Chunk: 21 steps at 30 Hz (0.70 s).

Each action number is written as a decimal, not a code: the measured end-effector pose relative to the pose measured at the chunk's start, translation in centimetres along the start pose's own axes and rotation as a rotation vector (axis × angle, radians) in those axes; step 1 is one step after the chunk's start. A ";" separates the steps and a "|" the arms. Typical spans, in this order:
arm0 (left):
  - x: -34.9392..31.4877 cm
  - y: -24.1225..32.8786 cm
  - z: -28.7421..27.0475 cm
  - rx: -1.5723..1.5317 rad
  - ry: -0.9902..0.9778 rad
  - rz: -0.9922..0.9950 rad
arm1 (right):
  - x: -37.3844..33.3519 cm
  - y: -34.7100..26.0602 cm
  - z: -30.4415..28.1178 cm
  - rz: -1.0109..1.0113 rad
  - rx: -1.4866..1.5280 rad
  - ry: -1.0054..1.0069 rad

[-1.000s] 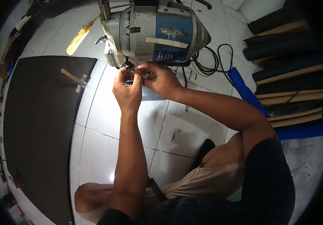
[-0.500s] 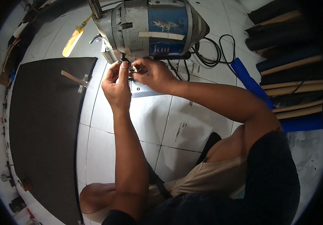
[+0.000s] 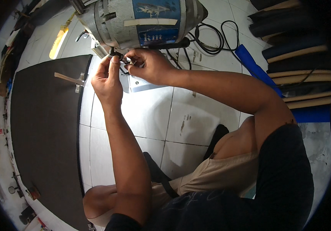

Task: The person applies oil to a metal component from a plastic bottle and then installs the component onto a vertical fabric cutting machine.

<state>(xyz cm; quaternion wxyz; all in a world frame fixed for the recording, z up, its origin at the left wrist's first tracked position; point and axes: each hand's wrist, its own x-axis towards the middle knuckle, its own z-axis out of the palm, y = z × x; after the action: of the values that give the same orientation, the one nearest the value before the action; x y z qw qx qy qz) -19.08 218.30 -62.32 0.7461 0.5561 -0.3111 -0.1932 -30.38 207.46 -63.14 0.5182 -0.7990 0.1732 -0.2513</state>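
A cloth cutting machine [image 3: 96,27] with a grey metal motor housing and a blue label stands at the top of the view. Below the housing, my left hand [image 3: 109,86] pinches a small dark fitting [image 3: 116,54] between thumb and fingers. My right hand [image 3: 152,67] comes in from the right, its fingers closed on a small shiny metal piece [image 3: 127,60] beside that fitting. Fingers partly hide both parts, and whether they are joined I cannot tell. Just under my hands lies the machine's pale metal base plate [image 3: 146,85].
A dark fabric stack [image 3: 46,127] lies at left, with a clamp [image 3: 79,82] on its edge. Beyond it is a yellow-handled tool [image 3: 59,43]. A black cable [image 3: 221,42] coils at right near a blue strip [image 3: 252,63] and several fabric rolls [image 3: 300,75].
The machine and both hands appear further up and left, as the whole view has shifted. More of the shiny metal piece shows between my fingers. Both hands keep their pinch.
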 end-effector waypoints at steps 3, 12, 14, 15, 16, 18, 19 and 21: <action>0.2 -0.1 0.1 -0.022 -0.017 0.017 | 0.0 0.1 0.2 0.003 0.050 0.016; 0.3 -0.4 -0.3 -0.044 -0.033 0.006 | -0.2 -0.5 0.5 0.026 0.111 0.039; 0.5 -0.3 -0.2 -0.043 -0.027 0.033 | -0.2 -0.7 0.1 0.034 0.040 0.024; 0.4 -0.3 -0.1 -0.041 -0.018 0.020 | -0.2 -0.9 0.1 0.037 0.004 0.016; 0.3 -0.3 0.0 -0.041 -0.009 0.007 | -0.2 -0.7 0.2 0.029 0.031 0.015; 0.3 -0.1 -0.1 -0.033 -0.012 -0.001 | -0.3 -0.5 0.4 0.014 0.084 0.015; 0.4 -0.1 -0.2 -0.024 -0.021 0.002 | -0.3 -0.4 0.5 0.000 0.090 0.024; 0.4 -0.1 -0.2 -0.027 -0.031 -0.001 | -0.4 -0.1 0.7 -0.027 0.102 0.042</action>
<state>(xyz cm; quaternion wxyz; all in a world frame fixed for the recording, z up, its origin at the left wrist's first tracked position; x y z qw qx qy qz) -18.62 218.14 -62.38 0.7487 0.5429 -0.3196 -0.2062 -30.27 208.19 -63.35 0.5511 -0.7682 0.1602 -0.2836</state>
